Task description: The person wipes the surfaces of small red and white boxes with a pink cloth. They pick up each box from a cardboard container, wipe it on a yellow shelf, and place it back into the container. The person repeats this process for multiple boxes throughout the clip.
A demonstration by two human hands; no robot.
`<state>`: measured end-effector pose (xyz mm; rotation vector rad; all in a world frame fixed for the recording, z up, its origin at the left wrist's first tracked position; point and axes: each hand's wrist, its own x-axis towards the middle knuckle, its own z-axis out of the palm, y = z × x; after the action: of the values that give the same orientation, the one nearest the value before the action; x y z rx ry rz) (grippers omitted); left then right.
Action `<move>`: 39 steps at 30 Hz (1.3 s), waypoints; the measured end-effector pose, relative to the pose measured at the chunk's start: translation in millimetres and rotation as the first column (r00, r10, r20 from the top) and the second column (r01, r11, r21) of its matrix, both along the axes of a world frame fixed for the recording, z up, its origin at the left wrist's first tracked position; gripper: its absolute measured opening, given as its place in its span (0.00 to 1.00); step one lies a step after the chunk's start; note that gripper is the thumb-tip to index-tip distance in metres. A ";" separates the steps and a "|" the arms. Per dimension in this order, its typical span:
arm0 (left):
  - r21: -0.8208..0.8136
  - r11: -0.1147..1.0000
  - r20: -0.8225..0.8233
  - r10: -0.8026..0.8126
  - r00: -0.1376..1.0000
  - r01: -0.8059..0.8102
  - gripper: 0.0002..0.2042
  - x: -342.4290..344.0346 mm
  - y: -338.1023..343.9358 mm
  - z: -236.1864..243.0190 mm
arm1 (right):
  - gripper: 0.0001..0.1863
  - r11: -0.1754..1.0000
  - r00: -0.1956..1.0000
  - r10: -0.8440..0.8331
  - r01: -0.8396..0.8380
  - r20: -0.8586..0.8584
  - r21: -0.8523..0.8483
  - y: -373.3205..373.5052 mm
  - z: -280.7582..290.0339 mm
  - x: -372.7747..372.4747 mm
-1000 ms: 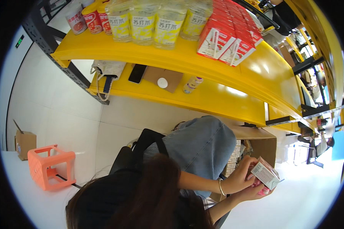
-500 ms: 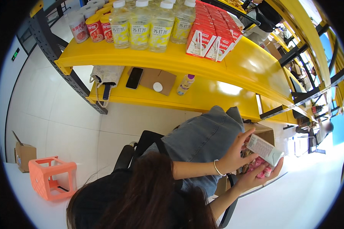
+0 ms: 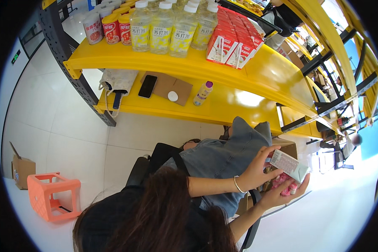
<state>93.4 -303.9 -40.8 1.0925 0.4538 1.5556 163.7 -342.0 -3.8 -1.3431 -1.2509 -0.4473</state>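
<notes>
Both hands hold a small pale carton (image 3: 284,163) with a green-tinted end and a printed side. My left hand (image 3: 256,172), with a light bracelet at the wrist, grips its left end, thumb and fingers around it. From below, my right hand (image 3: 283,196) supports the other end, its fingers curled up around the edge. Several pink items (image 3: 281,184) show just under the carton; whether the right hand touches them I cannot tell. Behind the hands, to the right of my knees, is an open cardboard box (image 3: 290,148), mostly hidden.
A yellow shelf rack (image 3: 256,90) stands ahead, carrying clear bottles (image 3: 161,33), red cartons (image 3: 222,46) and cans (image 3: 111,29). On its lower level lie a phone (image 3: 148,86), flat cardboard (image 3: 182,90) and a purple-capped bottle (image 3: 203,93). An orange stool (image 3: 54,195) stands left.
The view has shifted slightly, so the shelf and stool sit a little differently in it. Both hands keep their hold on the carton, nearly still.
</notes>
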 end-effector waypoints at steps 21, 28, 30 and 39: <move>0.295 0.950 -0.469 0.235 0.852 -0.100 0.28 -73.9 51.2 17.9 | 0.23 0.994 0.966 0.110 -0.105 0.233 -0.032 24.4 31.5 -23.3; 0.628 0.759 -0.614 0.618 0.491 -0.171 0.26 -70.9 139.3 42.2 | 0.29 0.980 0.945 0.197 -0.180 0.261 -0.086 104.0 63.1 -15.0; 0.656 0.741 -0.650 0.650 0.394 -0.141 0.27 -76.8 168.8 48.0 | 0.30 0.968 0.937 0.230 -0.193 0.264 -0.159 137.0 64.1 -15.9; 0.461 0.870 -0.758 0.489 0.431 -0.176 0.29 -88.1 266.5 50.1 | 0.29 0.912 0.902 0.355 -0.277 0.247 -0.301 247.8 60.3 -23.6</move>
<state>5.4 -37.4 9.2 2.1689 1.2108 1.3160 140.1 -94.2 56.4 -1.2816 -1.8001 -0.2625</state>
